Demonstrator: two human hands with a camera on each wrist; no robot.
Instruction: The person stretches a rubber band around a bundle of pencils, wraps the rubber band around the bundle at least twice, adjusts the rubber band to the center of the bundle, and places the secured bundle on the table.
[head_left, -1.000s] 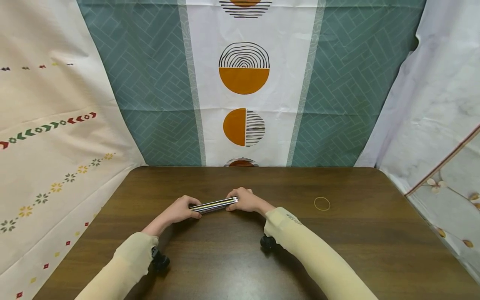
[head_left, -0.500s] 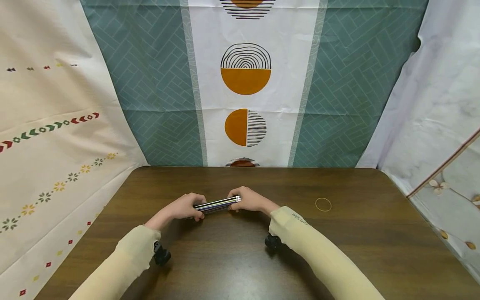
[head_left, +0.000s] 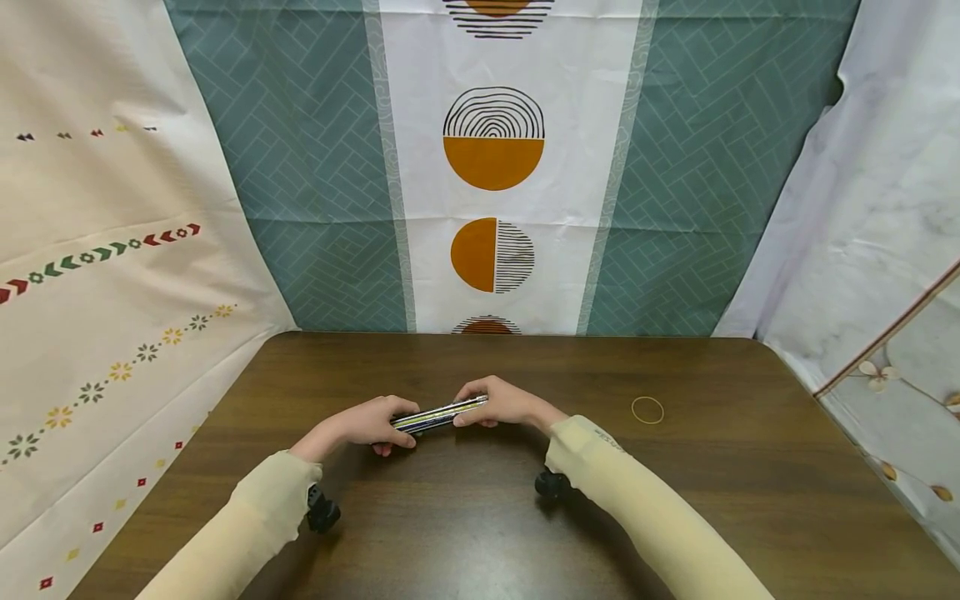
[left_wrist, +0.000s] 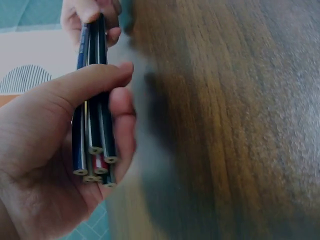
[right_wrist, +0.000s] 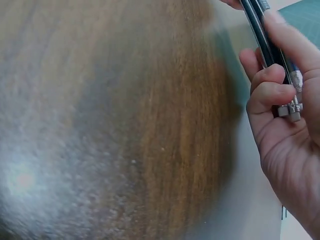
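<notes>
A bundle of pencils (head_left: 433, 417) is held between my two hands, lying roughly level and slanting up to the right in the head view. My left hand (head_left: 375, 422) grips its left end. In the left wrist view the dark pencils (left_wrist: 95, 127) pass between thumb and fingers, their flat unsharpened ends showing; one end is red. My right hand (head_left: 504, 402) grips the other end. There, in the right wrist view, metal bands and eraser tips (right_wrist: 291, 109) stick out below the curled fingers (right_wrist: 270, 95). Both palms partly hide the bundle.
A thin yellow rubber band (head_left: 647, 410) lies on the brown wooden table (head_left: 712, 500), right of my right hand. Patterned cloth (head_left: 315, 167) hangs behind the table and along both sides. A black wrist camera (head_left: 322, 510) sits under the left sleeve.
Both hands have shifted slightly to the right in the head view with the pencils between them. The pencils have turned a little in the grip. The rubber band stays where it was on the table.
</notes>
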